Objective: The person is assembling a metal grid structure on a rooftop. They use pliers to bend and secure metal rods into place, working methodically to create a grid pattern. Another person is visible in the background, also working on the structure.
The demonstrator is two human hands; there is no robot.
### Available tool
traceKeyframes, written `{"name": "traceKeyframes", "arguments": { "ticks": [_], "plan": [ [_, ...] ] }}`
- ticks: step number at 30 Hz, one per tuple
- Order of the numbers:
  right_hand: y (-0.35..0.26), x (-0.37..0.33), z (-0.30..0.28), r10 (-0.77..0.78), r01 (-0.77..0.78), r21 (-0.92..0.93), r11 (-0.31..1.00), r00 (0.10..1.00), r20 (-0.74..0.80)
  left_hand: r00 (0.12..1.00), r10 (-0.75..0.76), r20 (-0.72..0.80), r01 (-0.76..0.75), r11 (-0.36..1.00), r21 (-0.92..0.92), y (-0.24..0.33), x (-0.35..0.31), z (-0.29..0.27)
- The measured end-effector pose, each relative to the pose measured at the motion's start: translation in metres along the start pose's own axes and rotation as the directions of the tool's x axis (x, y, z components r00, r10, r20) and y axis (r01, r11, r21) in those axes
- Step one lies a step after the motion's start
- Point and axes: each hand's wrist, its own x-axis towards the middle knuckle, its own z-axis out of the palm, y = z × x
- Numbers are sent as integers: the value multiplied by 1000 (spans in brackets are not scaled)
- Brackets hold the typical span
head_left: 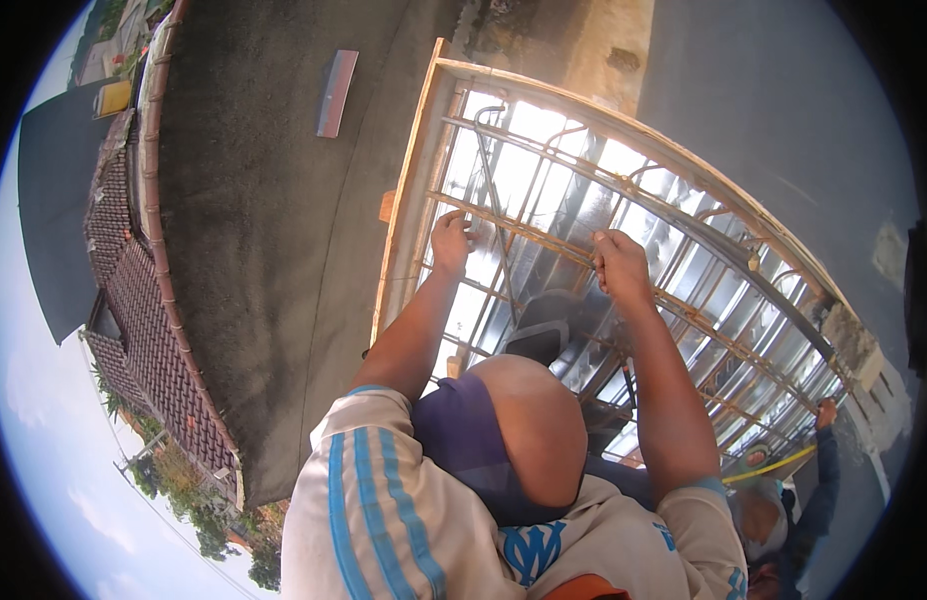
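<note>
Timber frame at 11 o'clock is up. Left hand, toward 12, curls loosely beside a long rusty bar; whether it pinches anything I cannot tell. That bar and the crossing steel are laid but bare, their fastening unclear. Right hand, nearing 3, is closed at the bar, its pinch hidden.

Clearance, reckoned from the right hand: gaps between steel bars at 11 o'clock. Obstructions: the bars themselves, 10 to 4 o'clock; timber edge board, 12 o'clock; bare knee, 7 o'clock; co-worker's hand, 4 o'clock.
</note>
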Motion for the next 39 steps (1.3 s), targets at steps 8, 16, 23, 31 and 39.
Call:
{"name": "traceKeyframes", "arguments": {
  "ticks": [8, 16, 23, 31, 39],
  "plan": [
    [-2, 35, 89, -541, 476, -490, 731, 841, 10, 999, 1, 35, -4, 996, 89, 9, 15, -4],
    [1, 51, 106, -479, 454, -508, 732, 873, 90, 979, 36, 200, -102, 938, 330, 19, 6, -7],
    [-10, 53, 106, -288, 332, -398, 855, 943, 167, 948, 295, 120, -314, 807, 500, -34, 51, -18],
    [-15, 51, 104, -120, 189, -300, 935, 965, 233, 954, 273, 122, -293, 777, 557, 2, 29, -8],
    [2, 39, 120, -219, 370, -348, 861, 889, 403, 987, 97, 130, -162, 638, 753, 7, 26, -17]
  ]
}}
